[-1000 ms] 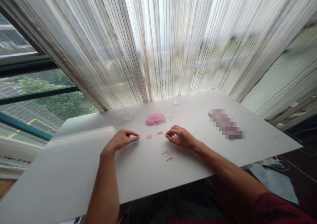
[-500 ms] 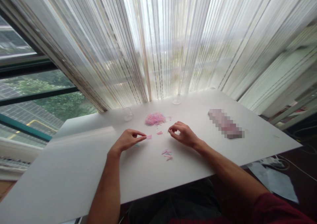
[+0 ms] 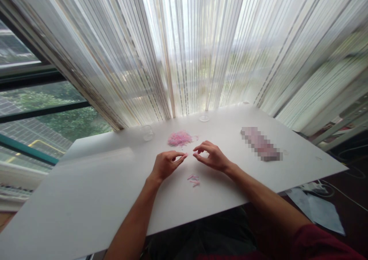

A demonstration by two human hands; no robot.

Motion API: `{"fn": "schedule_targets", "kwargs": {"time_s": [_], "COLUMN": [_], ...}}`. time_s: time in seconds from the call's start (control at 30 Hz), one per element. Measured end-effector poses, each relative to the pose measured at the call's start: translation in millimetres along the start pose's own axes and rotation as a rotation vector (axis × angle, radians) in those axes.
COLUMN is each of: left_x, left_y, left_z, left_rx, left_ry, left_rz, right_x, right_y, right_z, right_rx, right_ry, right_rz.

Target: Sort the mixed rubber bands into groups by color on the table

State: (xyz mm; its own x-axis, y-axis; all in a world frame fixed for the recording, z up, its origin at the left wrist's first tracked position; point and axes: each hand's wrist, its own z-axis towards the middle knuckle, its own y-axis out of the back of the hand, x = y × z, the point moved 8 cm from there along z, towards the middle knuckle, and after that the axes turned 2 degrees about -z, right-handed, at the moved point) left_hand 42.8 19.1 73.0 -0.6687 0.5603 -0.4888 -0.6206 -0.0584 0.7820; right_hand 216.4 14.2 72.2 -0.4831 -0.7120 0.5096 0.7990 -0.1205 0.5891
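My left hand (image 3: 167,164) rests on the white table (image 3: 86,191), its thumb and fingers pinched together on a small pink piece at the fingertips. My right hand (image 3: 212,157) faces it a few centimetres away, fingers curled into a loose pinch; what it holds, if anything, is too small to see. Just beyond both hands lies a heap of small pink pieces (image 3: 179,138). A few loose pink pieces (image 3: 194,180) lie near the table's front, below the gap between my hands.
Two small clear cups stand at the back of the table, one on the left (image 3: 147,132) and one by the curtain (image 3: 204,117). A long pink object (image 3: 260,143), blurred out, lies to the right. Striped sheer curtains hang behind the table.
My left hand has slid right, from beside a small blue piece to the pink pieces between my hands. The two loose pink pieces there no longer show. My right hand has barely moved.
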Motion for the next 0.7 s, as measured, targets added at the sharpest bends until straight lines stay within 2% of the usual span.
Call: {"fn": "schedule_targets", "kwargs": {"time_s": [0.17,0.7], "left_x": [1,-5], "left_y": [-6.0,-6.9], "left_z": [-1,-2], "left_rx": [0.002,0.024], "left_ry": [-0.014,-0.041], "left_rz": [0.0,-0.013], "right_x": [5,4], "right_y": [-12,-15], "right_z": [-2,-2], "right_rx": [0.047,0.069], "right_ry": [0.058,0.066], "right_rz": [0.03,0.036]}}
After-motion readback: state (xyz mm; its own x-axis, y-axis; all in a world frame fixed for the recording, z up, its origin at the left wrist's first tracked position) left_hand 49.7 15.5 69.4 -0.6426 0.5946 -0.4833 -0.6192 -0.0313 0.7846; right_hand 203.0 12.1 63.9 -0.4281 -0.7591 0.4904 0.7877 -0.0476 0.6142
